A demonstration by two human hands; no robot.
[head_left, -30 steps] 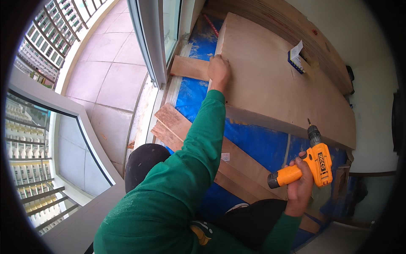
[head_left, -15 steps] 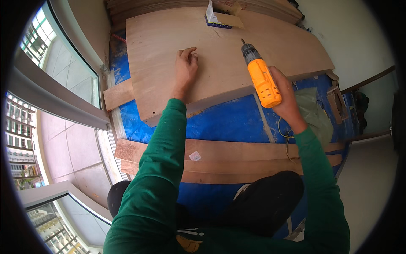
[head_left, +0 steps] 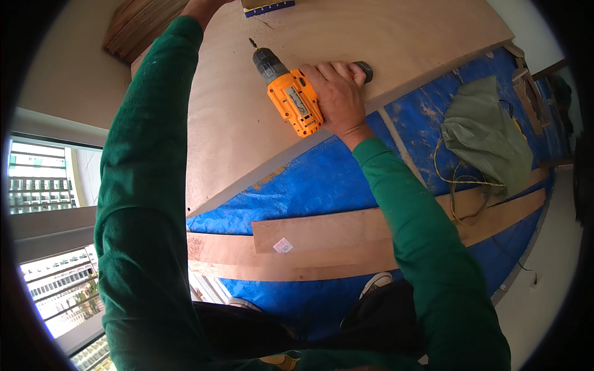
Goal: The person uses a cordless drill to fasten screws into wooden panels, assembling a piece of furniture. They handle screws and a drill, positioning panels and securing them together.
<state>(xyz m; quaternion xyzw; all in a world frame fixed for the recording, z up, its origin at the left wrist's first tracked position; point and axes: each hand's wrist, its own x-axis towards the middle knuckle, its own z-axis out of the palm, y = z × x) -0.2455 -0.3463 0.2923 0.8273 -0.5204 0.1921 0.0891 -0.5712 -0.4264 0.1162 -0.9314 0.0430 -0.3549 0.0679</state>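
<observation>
My right hand [head_left: 339,93] is closed round the grip of an orange and black cordless drill [head_left: 296,104]. The drill is over the large wooden panel [head_left: 216,136], tipped on its side, with its bit toward the far left. My left arm stretches far forward, and my left hand [head_left: 207,6] is cut off by the top edge beside a small cardboard box [head_left: 267,8] with a dark blue lower edge. The fingers of that hand are out of sight, so whether they touch the box cannot be seen.
Blue plastic sheeting [head_left: 322,179] covers the floor. Long wooden boards [head_left: 322,235] lie between my feet and the panel. To the right are a grey-green cloth bag [head_left: 482,123] and a loose cord [head_left: 455,198]. Several boards [head_left: 133,31] are stacked at the far left, near a window [head_left: 46,176].
My left hand has reached forward from above the panel to beside the box. My right hand has brought the drill leftward and rolled it onto its side. The whole view has shifted and turned.
</observation>
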